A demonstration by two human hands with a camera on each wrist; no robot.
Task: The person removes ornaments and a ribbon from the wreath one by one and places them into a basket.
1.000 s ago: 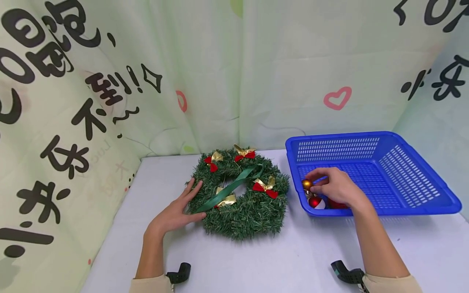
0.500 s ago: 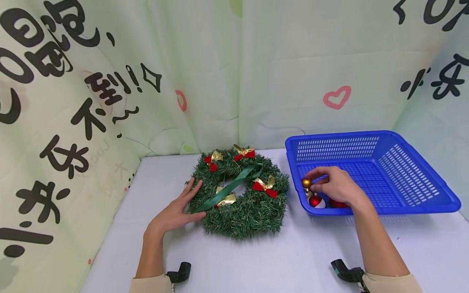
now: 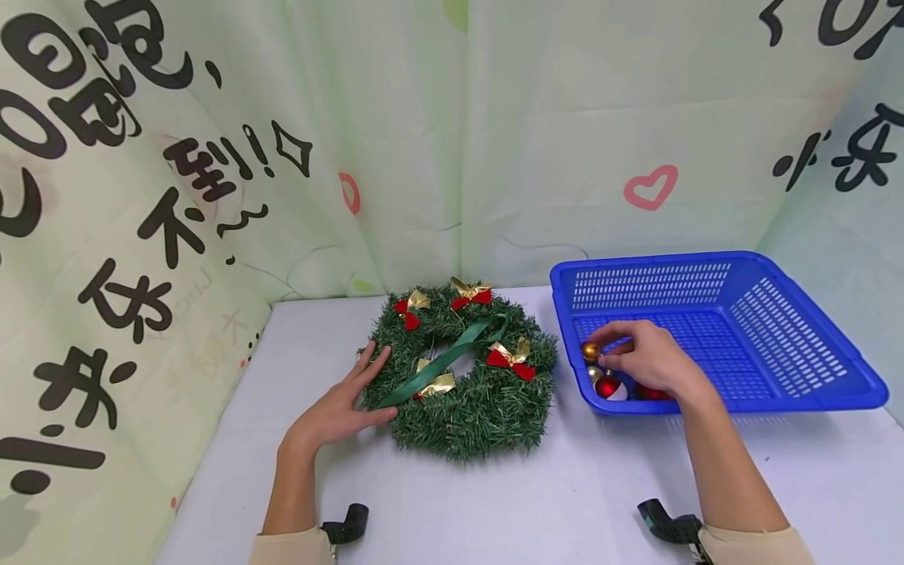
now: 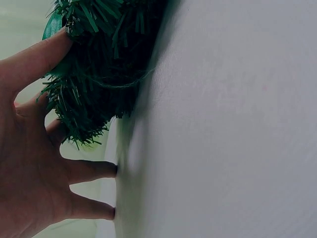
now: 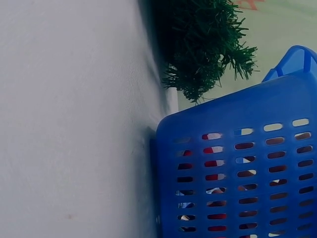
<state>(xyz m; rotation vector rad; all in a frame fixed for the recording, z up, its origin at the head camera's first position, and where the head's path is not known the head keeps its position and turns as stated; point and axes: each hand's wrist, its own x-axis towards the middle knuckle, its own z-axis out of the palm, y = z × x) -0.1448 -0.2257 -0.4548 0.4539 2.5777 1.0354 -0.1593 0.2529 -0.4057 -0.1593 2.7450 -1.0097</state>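
A green Christmas wreath (image 3: 473, 416) with red and gold bows (image 3: 512, 361) and a green ribbon (image 3: 441, 365) lies on the white table. At its left edge my left hand (image 3: 339, 408) rests with fingers spread. The left wrist view has the thumb (image 4: 47, 57) against the needles and two fingertips down at the table. My right hand (image 3: 646, 357) reaches into the blue basket (image 3: 791, 400), index finger and thumb pinching a gold bauble (image 3: 590, 351). Other baubles, one red and white (image 3: 609, 388), sit below it. From the right wrist, the basket wall hides that hand.
The basket stands to the right of the wreath, its left end close to it. A pale curtain (image 3: 523, 157) with dark lettering and a pink heart (image 3: 650, 188) hangs behind and along the sides. White tabletop (image 3: 494, 510) lies in front.
The gold bauble and the smaller ones beneath it have shifted slightly at the right fingertips. The left hand and the wreath have stayed put.
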